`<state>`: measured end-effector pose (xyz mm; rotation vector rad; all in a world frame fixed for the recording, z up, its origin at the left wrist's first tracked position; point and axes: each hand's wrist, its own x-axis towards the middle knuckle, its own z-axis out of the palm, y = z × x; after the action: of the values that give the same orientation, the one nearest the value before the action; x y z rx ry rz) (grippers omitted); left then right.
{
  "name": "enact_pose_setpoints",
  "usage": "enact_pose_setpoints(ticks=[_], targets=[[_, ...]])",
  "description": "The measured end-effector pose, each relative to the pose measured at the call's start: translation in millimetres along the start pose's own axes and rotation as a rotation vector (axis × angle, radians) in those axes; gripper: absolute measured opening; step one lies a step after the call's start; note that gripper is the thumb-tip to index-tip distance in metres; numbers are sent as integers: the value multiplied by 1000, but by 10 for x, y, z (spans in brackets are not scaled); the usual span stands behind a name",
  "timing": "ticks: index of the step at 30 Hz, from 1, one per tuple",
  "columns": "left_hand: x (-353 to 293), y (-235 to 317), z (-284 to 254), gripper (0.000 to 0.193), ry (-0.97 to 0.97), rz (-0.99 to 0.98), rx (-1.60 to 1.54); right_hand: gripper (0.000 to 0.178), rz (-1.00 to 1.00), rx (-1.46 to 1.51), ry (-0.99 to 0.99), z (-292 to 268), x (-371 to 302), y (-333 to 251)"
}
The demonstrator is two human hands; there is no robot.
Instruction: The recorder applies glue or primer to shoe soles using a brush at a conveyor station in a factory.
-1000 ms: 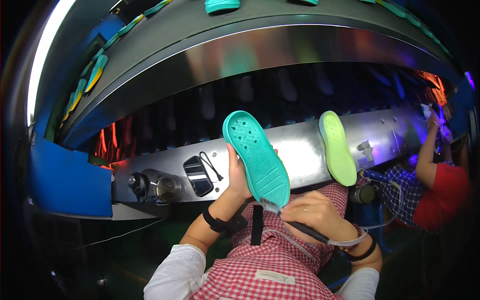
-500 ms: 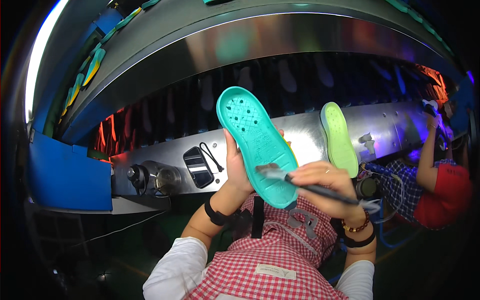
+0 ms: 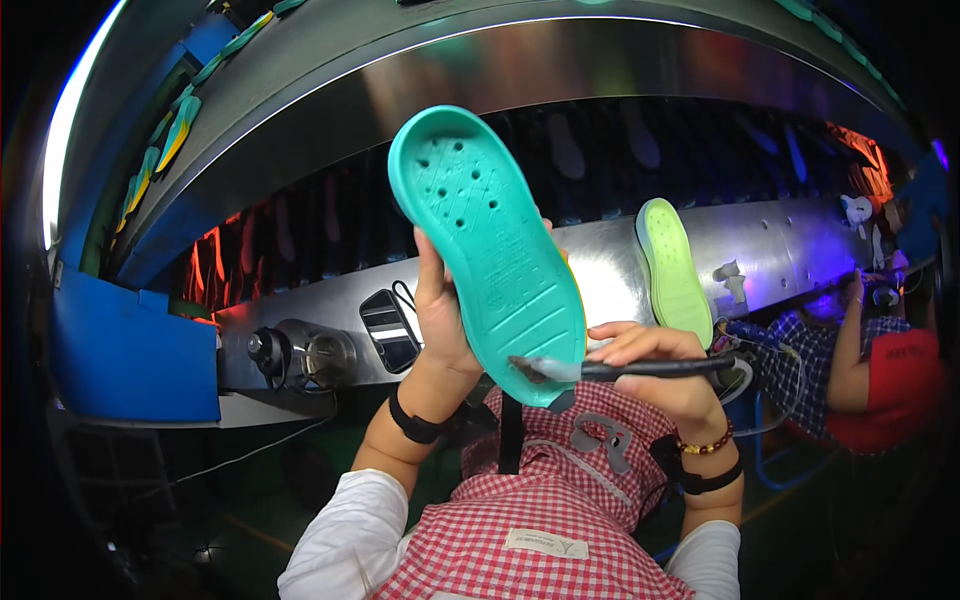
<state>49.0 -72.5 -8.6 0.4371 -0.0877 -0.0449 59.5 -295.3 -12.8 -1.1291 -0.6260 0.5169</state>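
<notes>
**A:** So what's in your grips right now?

**B:** Both are busy, bare hands. I've got the left grip (image 3: 447,327) clamped on a long teal foam-looking shoe sole (image 3: 510,262), raised rim all round, yellow strip down its right edge. Thumb's on the left edge, fingertips poke out past the right one.

**A:** And the other?

**B:** The right grip (image 3: 684,398) is closed around a slim black-handled brush (image 3: 620,371) with a pale collar and dark bristles. No gap I can make out. Bristles look like they're on the grooved lower end of the sole, but it's a bit blurry so I won't swear to contact.

**A:** How's it lined up?

**B:** That's the bit that matters imo. Sole lies to the left of the right grip, long axis running from the holed end up left to the grooved end down right. Brush comes in nearly level from the right, crossing at a slant. Right grip's nearer the grooved end, left grip's nearer the holes.

**A:** Is it resting on anything?

**B:** Looks held up, partly covering the shiny metal counter (image 3: 605,265). A pale green shoe sole (image 3: 675,270) lies on that, beyond the right grip.
</notes>
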Motion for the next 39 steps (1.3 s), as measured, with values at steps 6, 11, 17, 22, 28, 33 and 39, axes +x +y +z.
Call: enact_pose_setpoints(ticks=[6,11,17,22,28,33,39], targets=[[-178,-227,242,71,34,20,-53,20,25,322,173,192,56,89],[-167,-206,41,64,39,-27,-104,23,-66,-62,-47,154,40,-46],[-100,-127,-87,71,-12,-60,133,22,-185,-422,-211,49,181,-182],[-101,0,-118,62,-13,-247,-119,21,-181,-507,-235,247,167,-242],[-103,110,-111,44,76,-565,36,19,-227,-702,-254,146,181,-333],[-143,148,-41,39,112,-708,379,23,-108,-887,-637,39,130,-369],[-214,216,-75,40,138,-799,548,25,-147,-936,-609,6,142,-413]])
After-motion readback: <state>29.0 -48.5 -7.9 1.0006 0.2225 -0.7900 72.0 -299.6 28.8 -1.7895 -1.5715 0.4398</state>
